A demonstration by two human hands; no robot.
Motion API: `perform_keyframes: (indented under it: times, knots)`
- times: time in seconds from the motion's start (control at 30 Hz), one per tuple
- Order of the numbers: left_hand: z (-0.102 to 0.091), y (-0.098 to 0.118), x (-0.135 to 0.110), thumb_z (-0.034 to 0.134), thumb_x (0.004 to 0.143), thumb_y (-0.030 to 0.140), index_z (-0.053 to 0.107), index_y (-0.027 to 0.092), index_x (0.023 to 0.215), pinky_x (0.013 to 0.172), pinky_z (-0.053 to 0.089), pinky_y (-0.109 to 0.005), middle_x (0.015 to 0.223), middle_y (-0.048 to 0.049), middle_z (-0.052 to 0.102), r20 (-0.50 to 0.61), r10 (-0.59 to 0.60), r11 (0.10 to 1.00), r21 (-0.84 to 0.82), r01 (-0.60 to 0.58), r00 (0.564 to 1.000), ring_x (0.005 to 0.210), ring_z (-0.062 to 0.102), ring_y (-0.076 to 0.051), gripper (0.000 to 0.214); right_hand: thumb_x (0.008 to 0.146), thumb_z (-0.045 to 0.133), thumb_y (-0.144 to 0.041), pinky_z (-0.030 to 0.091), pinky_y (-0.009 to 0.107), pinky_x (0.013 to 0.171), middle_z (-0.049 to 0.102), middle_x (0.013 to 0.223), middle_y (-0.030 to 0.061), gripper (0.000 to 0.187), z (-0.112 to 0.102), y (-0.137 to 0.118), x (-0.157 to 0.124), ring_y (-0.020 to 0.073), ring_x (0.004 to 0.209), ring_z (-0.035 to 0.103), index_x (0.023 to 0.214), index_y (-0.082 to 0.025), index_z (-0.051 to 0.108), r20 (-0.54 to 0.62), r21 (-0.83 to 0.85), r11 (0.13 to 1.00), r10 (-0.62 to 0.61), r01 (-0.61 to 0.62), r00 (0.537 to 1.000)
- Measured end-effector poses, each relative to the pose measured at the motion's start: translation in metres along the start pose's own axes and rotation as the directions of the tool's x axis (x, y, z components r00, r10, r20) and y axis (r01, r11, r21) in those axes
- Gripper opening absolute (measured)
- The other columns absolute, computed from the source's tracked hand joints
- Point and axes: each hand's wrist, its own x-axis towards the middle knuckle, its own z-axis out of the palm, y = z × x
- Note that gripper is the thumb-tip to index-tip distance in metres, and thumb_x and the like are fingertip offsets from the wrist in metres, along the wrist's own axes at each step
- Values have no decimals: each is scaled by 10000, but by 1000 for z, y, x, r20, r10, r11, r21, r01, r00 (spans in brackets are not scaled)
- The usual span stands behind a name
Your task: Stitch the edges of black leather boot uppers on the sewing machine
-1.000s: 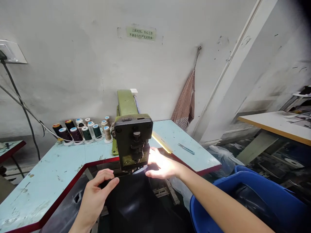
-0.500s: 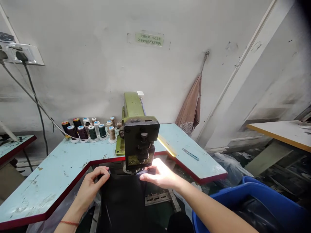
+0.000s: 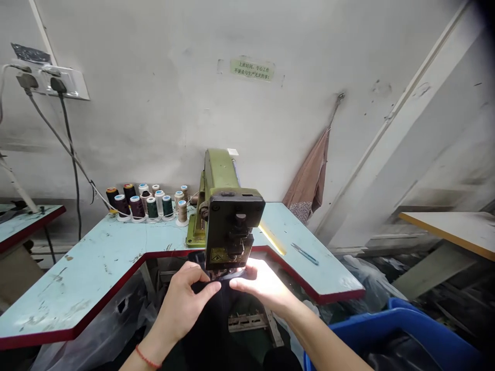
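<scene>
A green sewing machine (image 3: pixel 221 167) with a dark front head stands at the notch of the table. Just below its needle area, black fabric (image 3: pixel 211 319) hangs down toward my lap. My left hand (image 3: pixel 185 296) pinches the fabric's upper edge on the left side of the head, thumb pointing right. On the right, my right hand (image 3: pixel 263 283) grips the same edge between thumb and fingers, under the machine's light. The two thumbs are close together with a small gap. The needle and the fabric under the head are mostly hidden by the hands.
Several thread spools (image 3: pixel 147 203) stand left of the machine on the pale blue table (image 3: pixel 88 273). Thread snips (image 3: pixel 304 253) lie on the right wing. A blue bin (image 3: pixel 386 330) with dark material stands at lower right. A brown cloth (image 3: pixel 309 175) hangs on the wall.
My left hand has moved right, close to the right hand, bringing the fabric's edge inward under the machine head. My right hand stays beside the head. The camera view has shifted slightly.
</scene>
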Motion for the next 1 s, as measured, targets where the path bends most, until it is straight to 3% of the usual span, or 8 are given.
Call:
perform_keyframes:
  times: [0.2, 0.43, 0.7, 0.83, 1.0]
  knots:
    - [6, 3, -1, 679, 749, 469, 584, 203, 608, 719, 435, -326, 767, -6, 561, -25, -140, 990, -36, 139, 990, 741, 567, -194, 316, 674, 761, -366, 383, 194, 528, 594, 683, -22, 264, -6, 4, -11, 110, 620, 534, 754, -164, 611, -18, 192, 962, 200, -193, 980]
    - [-4, -8, -1, 694, 742, 437, 527, 205, 582, 686, 431, -309, 734, 3, 532, -59, -82, 995, -64, 78, 995, 704, 531, -175, 328, 647, 766, -371, 394, 202, 525, 623, 716, -6, 269, 9, 16, -13, 131, 651, 555, 780, -173, 643, -109, 244, 958, 181, -150, 977]
    - [-16, -18, -9, 684, 728, 526, 479, 211, 585, 705, 415, -328, 746, 3, 482, -69, -168, 979, -127, 159, 983, 736, 500, -191, 402, 629, 776, -369, 421, 222, 543, 574, 688, -17, 260, 34, 9, -18, 132, 644, 535, 746, -175, 647, -237, 330, 937, 202, -117, 950]
    - [-23, -15, -13, 676, 725, 552, 477, 220, 574, 663, 431, -333, 716, -2, 486, -87, -180, 982, -77, 174, 980, 709, 506, -203, 415, 619, 769, -349, 393, 218, 523, 520, 643, -34, 246, 42, 6, -19, 113, 594, 485, 694, -171, 616, -274, 340, 936, 192, -92, 942]
    - [-15, 1, -13, 624, 786, 494, 693, 256, 716, 675, 466, -342, 738, -25, 593, -29, -102, 993, 63, 104, 994, 724, 579, -222, 258, 622, 778, -381, 391, 222, 511, 562, 661, -14, 278, 36, 13, -22, 127, 604, 506, 701, -171, 615, -299, 388, 917, 220, -92, 929]
